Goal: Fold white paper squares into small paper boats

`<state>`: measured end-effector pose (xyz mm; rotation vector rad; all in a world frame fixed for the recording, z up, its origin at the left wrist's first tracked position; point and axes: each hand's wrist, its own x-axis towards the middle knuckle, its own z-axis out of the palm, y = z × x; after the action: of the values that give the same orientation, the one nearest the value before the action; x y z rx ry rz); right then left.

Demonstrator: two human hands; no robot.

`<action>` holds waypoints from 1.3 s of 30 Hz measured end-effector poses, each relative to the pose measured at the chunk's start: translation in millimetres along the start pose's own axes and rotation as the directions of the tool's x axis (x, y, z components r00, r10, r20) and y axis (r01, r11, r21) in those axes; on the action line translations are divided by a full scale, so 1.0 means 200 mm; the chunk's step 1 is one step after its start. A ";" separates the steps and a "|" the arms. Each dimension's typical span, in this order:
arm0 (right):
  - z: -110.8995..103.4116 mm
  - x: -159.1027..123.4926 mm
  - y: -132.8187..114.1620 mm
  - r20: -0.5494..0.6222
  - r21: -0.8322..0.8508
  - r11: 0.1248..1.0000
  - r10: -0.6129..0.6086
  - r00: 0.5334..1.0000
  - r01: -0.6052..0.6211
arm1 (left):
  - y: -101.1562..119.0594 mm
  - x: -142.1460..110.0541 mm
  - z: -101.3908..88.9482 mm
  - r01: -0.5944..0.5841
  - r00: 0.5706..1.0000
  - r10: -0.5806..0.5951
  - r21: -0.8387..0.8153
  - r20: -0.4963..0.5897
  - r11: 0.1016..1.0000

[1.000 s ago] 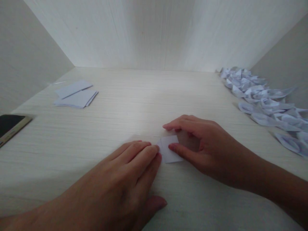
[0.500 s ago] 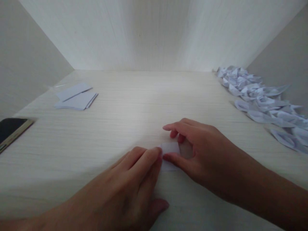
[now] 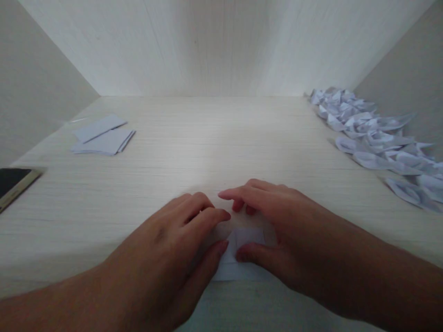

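A small folded piece of white paper (image 3: 249,236) lies on the table before me, partly covered by both hands. My left hand (image 3: 180,244) is at its left side, thumb tip on the paper and index finger curved apart above it; its other fingers are mostly hidden. My right hand (image 3: 277,221) arches over the right side, the thumb resting on the folded flap. Its index finger stretches left beyond the paper's far edge, apart from the thumb. Neither hand shows a closed grip.
Flat white paper pieces (image 3: 104,140) lie loosely stacked at the left. A phone (image 3: 17,184) shows at the left edge. Along the right side spreads a heap of folded white paper pieces (image 3: 374,133). A pale upright panel (image 3: 207,50) stands behind the pale table (image 3: 221,138).
The paper now sits lower in view, with more of it showing. My left thumb and index finger have moved apart, where the fingertips were together at the paper's left edge. My right index finger reaches further left.
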<state>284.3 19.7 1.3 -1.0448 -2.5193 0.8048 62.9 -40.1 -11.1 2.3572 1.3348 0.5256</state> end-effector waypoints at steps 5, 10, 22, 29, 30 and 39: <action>0.01 0.02 0.02 0.007 0.082 0.993 -0.081 0.997 0.081 | -0.02 -0.01 -0.01 0.175 0.984 -0.167 -0.146 0.065 0.974; 0.01 0.02 0.03 0.004 0.088 0.992 -0.095 0.995 0.095 | -0.02 -0.03 -0.02 0.263 0.963 -0.243 -0.230 0.114 0.937; -0.03 0.03 -0.01 0.118 0.098 0.990 -0.117 0.986 0.106 | 0.02 -0.02 -0.04 0.039 0.999 -0.039 -0.014 -0.010 0.999; -0.01 0.02 -0.01 0.083 -0.019 0.975 -0.218 0.972 0.221 | 0.05 -0.03 -0.02 0.123 0.992 -0.123 -0.025 0.007 0.992; -0.01 0.02 -0.01 0.096 -0.073 0.965 -0.245 0.965 0.253 | 0.05 -0.04 -0.02 0.135 0.991 -0.134 -0.047 0.015 0.990; -0.09 -0.05 -0.08 0.253 0.083 0.995 -0.078 0.964 0.059 | 0.05 -0.03 -0.03 0.121 0.993 -0.118 -0.156 0.028 0.980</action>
<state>290.2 10.6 25.2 -0.8725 -2.6954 1.0663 64.4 -48.9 -0.8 2.1355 1.3640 0.5504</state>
